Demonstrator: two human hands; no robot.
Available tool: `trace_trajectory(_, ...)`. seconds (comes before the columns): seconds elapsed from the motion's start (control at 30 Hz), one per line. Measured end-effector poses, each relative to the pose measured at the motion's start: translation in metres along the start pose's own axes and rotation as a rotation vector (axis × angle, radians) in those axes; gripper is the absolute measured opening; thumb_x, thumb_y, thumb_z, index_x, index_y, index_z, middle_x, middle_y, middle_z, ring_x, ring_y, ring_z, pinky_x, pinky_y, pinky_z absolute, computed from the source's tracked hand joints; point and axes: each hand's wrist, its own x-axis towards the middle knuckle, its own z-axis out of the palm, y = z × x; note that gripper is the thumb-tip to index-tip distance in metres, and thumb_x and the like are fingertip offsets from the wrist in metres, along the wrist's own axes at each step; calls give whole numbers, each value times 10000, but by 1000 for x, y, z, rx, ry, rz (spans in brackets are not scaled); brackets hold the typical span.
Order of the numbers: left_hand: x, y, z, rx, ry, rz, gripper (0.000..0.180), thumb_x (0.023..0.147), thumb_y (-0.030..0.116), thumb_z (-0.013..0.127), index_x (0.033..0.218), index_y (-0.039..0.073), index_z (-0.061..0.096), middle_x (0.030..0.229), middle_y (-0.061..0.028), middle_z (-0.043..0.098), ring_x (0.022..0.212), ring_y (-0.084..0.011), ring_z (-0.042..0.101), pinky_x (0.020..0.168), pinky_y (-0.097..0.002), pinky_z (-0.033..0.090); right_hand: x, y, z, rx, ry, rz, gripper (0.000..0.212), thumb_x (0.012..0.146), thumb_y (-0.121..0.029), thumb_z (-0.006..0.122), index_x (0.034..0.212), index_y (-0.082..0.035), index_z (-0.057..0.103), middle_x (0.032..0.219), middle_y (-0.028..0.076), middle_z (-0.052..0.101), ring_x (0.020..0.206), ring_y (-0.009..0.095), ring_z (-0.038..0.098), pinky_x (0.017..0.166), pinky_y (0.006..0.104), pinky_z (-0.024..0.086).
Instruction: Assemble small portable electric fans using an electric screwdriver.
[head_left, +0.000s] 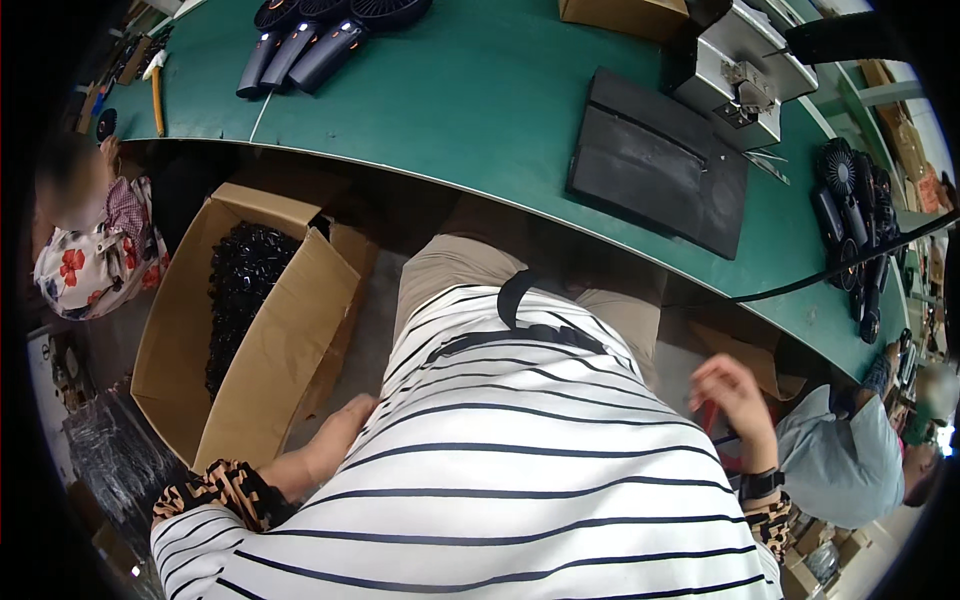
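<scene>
My left hand (343, 432) is down at my left side against the striped shirt (520, 440), next to an open cardboard box (285, 370) full of small glossy black parts (245, 280). Its fingers are mostly hidden at the shirt's edge. My right hand (732, 398) is raised off my right side, away from the green table (470, 95). Its fingers are loosely bent and somewhat blurred, with nothing seen in them. A dark watch sits on that wrist.
Several dark handheld fans (315, 50) lie on the table's far left, more fans (850, 210) at its right end. A black flat board (660, 160) lies before a metal fixture (745, 85). A black cable (850, 265) crosses the right. Co-workers sit left (100, 240) and right (850, 455).
</scene>
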Motion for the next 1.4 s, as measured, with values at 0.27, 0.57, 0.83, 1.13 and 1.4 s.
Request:
trace_trajectory(0.27,19,-35,22,-301,-3,-178,598,1018,447,369,1442,28,416,1415,-118,499,1288,-215,458,1099,-301,317,-65,69,55,-289,-8,50,303,911,-208,676,1152,-45,591,918,46,645,854,149,639,782,294,518)
trace_trajectory(0.57,6,-120,19,-229,-193,-218,589,1018,428,384,1441,20,412,1421,-117,490,1286,-212,456,1098,-300,319,-112,102,78,-182,47,99,317,916,-220,669,1168,-50,581,950,51,638,881,151,630,797,295,512)
trace_trajectory(0.83,14,-117,21,-164,-389,-268,581,1017,411,398,1440,13,409,1426,-117,482,1284,-210,455,1097,-299,321,-159,128,99,-82,109,167,329,921,-230,663,1183,-55,572,979,55,632,904,153,622,810,296,507)
trace_trajectory(1.13,41,-107,20,-112,-570,-283,573,1017,392,413,1439,5,405,1432,-116,473,1282,-207,453,1096,-298,323,-183,132,107,-15,168,195,342,926,-242,656,1200,-60,562,1011,59,626,930,155,613,825,298,501)
trace_trajectory(1.4,72,-85,-6,-64,-623,-243,566,1017,375,426,1438,-2,402,1437,-116,465,1280,-205,452,1095,-297,325,-144,132,100,13,175,111,354,931,-252,650,1215,-64,553,1040,64,620,953,157,605,838,299,495)
